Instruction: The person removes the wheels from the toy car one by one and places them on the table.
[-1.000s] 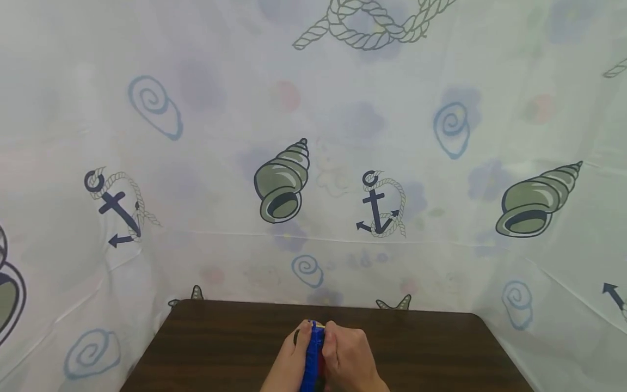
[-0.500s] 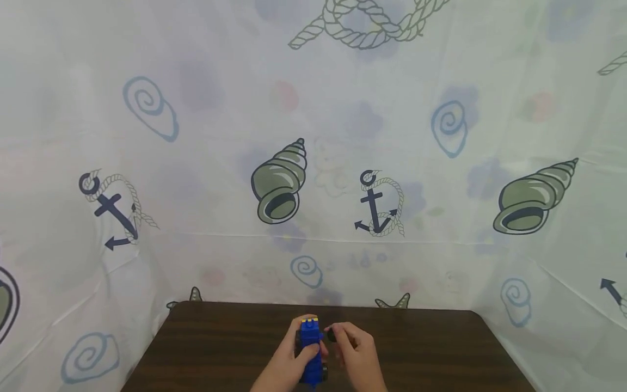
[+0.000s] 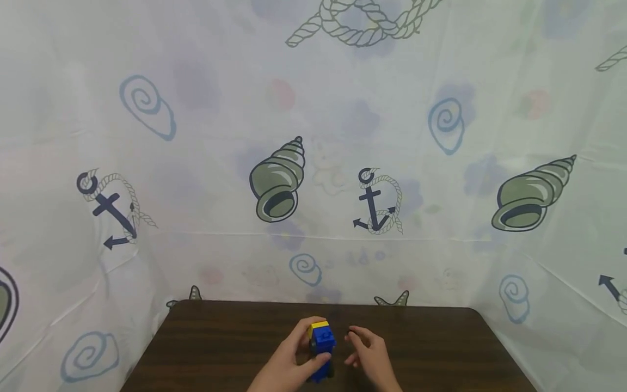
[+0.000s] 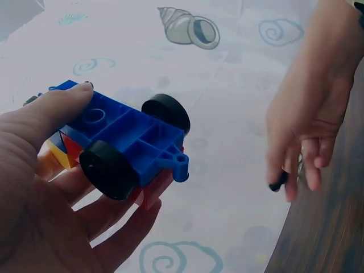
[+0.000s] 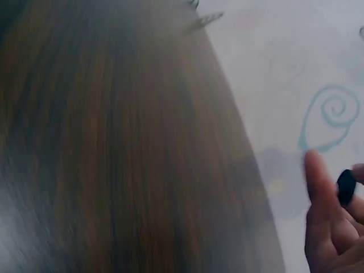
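Observation:
My left hand (image 3: 289, 362) grips a toy car (image 3: 322, 340) made of blue, yellow and red blocks, held over the table's middle. Seen by the left wrist camera, the car's blue underside (image 4: 122, 122) faces up, with the thumb across it. Two black wheels (image 4: 108, 169) show at the end with a small hitch loop (image 4: 180, 165); the other end is partly behind the thumb. My right hand (image 3: 371, 354), a short way right of the car, pinches a small black wheel (image 5: 346, 187) between thumb and finger, largely covered by the fingers in the head view.
A dark wood-grain table (image 3: 220, 337) with rounded far corners spreads under both hands. Behind it and at both sides hangs a pale curtain (image 3: 210, 136) printed with shells, anchors and ropes.
The right hand has drawn away from the car to the right with the small black wheel. The left hand has turned the car, so its yellow and blue end now shows more.

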{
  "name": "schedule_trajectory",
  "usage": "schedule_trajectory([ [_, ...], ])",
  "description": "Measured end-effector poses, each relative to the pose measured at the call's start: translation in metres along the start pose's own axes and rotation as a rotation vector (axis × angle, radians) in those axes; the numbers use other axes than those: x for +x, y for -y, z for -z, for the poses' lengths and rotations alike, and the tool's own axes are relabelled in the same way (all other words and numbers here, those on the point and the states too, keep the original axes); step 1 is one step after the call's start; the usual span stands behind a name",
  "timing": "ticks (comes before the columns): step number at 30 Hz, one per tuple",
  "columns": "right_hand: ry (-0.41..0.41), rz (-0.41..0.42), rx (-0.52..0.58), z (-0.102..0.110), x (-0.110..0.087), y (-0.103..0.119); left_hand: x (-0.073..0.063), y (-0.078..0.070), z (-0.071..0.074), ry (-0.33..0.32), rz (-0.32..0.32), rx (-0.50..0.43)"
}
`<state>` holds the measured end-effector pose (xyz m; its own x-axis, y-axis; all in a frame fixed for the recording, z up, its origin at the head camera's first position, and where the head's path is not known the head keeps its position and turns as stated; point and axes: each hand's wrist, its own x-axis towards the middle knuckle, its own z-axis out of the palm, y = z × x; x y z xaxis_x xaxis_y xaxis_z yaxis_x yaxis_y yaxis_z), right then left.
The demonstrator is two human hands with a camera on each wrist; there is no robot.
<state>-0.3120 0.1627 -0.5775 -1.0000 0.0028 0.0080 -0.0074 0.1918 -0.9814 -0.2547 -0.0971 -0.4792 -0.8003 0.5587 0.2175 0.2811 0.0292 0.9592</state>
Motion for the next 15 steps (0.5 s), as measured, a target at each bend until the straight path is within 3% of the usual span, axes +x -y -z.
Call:
schedule_trajectory([
  [2, 0.039, 0.016, -0.064, 0.005, 0.005, -0.006, -0.001, -0.001, 0.0, 0.0, 0.01, 0.015],
  [8, 0.085, 0.06, -0.408, 0.013, 0.027, -0.015, -0.006, 0.0, 0.004, -0.029, 0.08, 0.082],
  [15, 0.039, -0.026, -0.641, 0.01, 0.041, -0.017, -0.007, 0.002, 0.006, -0.032, 0.038, 0.126],
])
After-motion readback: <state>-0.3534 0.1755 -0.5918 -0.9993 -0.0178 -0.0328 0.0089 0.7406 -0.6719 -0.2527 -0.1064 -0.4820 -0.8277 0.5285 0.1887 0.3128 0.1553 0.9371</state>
